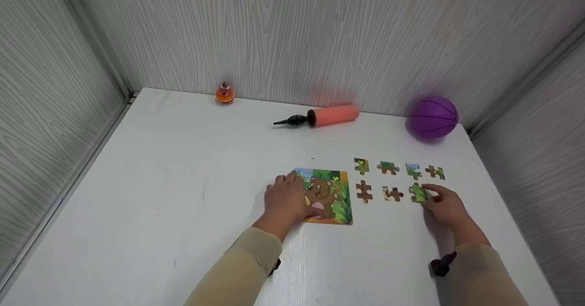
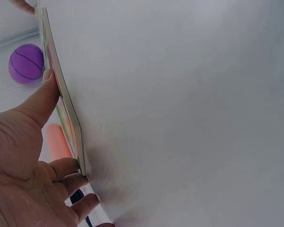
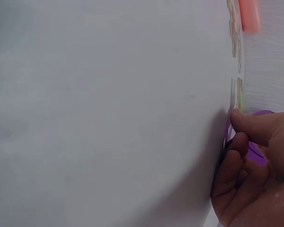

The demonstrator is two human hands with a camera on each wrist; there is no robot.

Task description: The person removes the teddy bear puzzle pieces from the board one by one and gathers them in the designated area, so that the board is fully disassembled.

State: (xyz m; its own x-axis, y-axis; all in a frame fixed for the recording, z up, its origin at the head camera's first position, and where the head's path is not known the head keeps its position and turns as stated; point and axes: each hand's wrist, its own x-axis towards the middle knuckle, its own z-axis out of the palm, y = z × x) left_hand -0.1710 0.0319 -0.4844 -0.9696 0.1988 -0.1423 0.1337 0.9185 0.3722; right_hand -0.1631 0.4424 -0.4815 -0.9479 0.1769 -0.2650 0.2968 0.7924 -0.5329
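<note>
My left hand (image 1: 285, 198) rests over the left side of a bear picture puzzle (image 1: 340, 201), which lies on the table. In the left wrist view the thumb (image 2: 49, 87) presses near the puzzle's front edge, and the fingertips touch its left edge and the tabletop. My right hand (image 1: 448, 207) pinches a green puzzle piece (image 1: 417, 192) at its right side, index finger at the upper corner and thumb at the lower. In the right wrist view this piece shows edge-on and is mostly hidden by the hand.
Several loose pieces lie in two rows right of the bear puzzle, among them a brown one (image 1: 364, 191). Along the back wall stand a small orange toy (image 1: 225, 94), an orange-and-black hand pump (image 1: 336, 115) and a purple ball (image 1: 434, 117). Walls enclose the white table (image 1: 151, 182).
</note>
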